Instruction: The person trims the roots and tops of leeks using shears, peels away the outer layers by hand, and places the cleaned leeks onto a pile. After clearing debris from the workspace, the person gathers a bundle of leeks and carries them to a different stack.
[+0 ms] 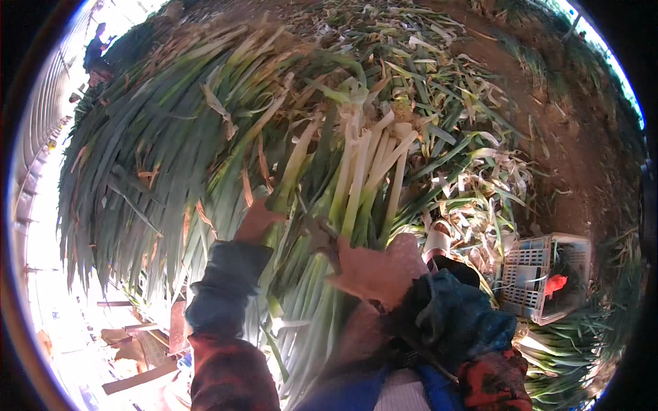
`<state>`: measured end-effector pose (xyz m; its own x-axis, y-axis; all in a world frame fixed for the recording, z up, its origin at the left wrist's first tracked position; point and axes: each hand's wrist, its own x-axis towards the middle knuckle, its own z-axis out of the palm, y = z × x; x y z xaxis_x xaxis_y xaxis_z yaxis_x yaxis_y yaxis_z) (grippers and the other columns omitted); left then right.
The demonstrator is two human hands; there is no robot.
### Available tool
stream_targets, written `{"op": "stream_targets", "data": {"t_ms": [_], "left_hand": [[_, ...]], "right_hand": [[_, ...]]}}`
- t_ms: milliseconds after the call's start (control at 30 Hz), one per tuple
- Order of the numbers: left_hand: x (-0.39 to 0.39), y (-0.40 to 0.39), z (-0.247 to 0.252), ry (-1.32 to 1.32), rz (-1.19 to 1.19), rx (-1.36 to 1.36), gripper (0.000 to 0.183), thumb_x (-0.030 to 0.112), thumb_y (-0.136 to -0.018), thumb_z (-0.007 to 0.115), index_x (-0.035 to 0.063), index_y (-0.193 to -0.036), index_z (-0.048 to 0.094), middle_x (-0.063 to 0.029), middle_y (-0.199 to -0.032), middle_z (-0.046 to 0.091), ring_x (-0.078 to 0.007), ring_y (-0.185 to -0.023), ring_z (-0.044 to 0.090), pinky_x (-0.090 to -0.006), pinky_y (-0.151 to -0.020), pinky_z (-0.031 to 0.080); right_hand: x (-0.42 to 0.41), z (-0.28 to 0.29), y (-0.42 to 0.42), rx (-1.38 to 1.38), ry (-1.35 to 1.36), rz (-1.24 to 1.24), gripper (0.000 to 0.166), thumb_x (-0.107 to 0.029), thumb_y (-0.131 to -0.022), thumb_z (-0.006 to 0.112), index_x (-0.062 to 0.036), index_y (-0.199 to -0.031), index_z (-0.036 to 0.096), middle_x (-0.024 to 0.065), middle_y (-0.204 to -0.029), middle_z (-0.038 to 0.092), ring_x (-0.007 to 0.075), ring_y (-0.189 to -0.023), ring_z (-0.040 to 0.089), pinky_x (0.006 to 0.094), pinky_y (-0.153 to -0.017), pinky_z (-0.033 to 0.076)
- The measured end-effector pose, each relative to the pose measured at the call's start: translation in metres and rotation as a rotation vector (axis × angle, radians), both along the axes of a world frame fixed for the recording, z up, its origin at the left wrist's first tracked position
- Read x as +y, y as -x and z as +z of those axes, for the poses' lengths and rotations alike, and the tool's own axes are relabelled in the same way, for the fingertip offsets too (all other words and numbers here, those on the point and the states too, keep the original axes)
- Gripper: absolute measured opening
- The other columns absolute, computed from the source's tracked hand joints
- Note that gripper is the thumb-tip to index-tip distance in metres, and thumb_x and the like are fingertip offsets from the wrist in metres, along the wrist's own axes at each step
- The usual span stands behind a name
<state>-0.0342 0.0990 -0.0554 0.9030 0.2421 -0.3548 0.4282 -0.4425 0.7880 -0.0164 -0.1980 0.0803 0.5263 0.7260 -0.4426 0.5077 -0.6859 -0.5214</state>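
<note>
Green onions with long leaves lie in front of me; a group of peeled white stalks [360,169] points away from my body. My left hand [258,220] is at the lower part of a thick green onion stalk [299,154], its fingers closed around it. My right hand [378,264] lies over the leaves just below the white stalks, its thumb side towards the left hand; whether its fingers grip anything is not plain. Between the hands is a dark, blurred thing [321,236] that I cannot name. Both sleeves have blue-green cuffs.
A large heap of unpeeled green onions [139,169] spreads to the left. Stripped leaves and skins [478,190] litter the right side, beside bare soil [576,169]. A white plastic crate [524,277] with a red thing stands at right. A person [96,54] is far off at upper left.
</note>
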Motion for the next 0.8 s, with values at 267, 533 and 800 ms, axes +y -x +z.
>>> {"op": "stream_targets", "data": {"t_ms": [267, 533, 800], "left_hand": [[-0.039, 0.066, 0.053, 0.736, 0.227, 0.124, 0.029, 0.024, -0.08, 0.057, 0.003, -0.1, 0.055, -0.0025, -0.074, 0.057, -0.0145, -0.062, 0.058, -0.0281, -0.055, 0.049], [-0.079, 0.074, 0.025, 1.045, 0.544, 0.095, 0.027, 0.026, -0.085, 0.054, 0.0031, -0.098, 0.058, -0.0047, -0.075, 0.06, -0.0166, -0.065, 0.058, -0.0274, -0.06, 0.049], [-0.065, 0.081, -0.013, 0.12, -0.154, -0.251, 0.02, 0.009, -0.08, 0.053, 0.0007, -0.098, 0.057, -0.009, -0.085, 0.061, -0.0189, -0.076, 0.058, -0.031, -0.067, 0.047]], "right_hand": [[0.007, -0.03, 0.02, 0.107, -0.213, -0.03, 0.058, -0.032, -0.075, 0.06, 0.0094, -0.109, 0.037, 0.0253, -0.079, 0.06, 0.0406, -0.076, 0.062, 0.0486, -0.064, 0.05], [-0.012, -0.022, 0.036, 0.274, -0.049, 0.102, 0.074, -0.038, -0.078, 0.058, 0.0126, -0.122, 0.025, 0.0303, -0.081, 0.057, 0.0439, -0.078, 0.057, 0.0485, -0.069, 0.045], [-0.017, -0.025, 0.02, 0.34, 0.014, 0.031, 0.059, -0.032, -0.076, 0.06, 0.0042, -0.119, 0.041, 0.0327, -0.091, 0.055, 0.0406, -0.079, 0.059, 0.0453, -0.066, 0.046]]}}
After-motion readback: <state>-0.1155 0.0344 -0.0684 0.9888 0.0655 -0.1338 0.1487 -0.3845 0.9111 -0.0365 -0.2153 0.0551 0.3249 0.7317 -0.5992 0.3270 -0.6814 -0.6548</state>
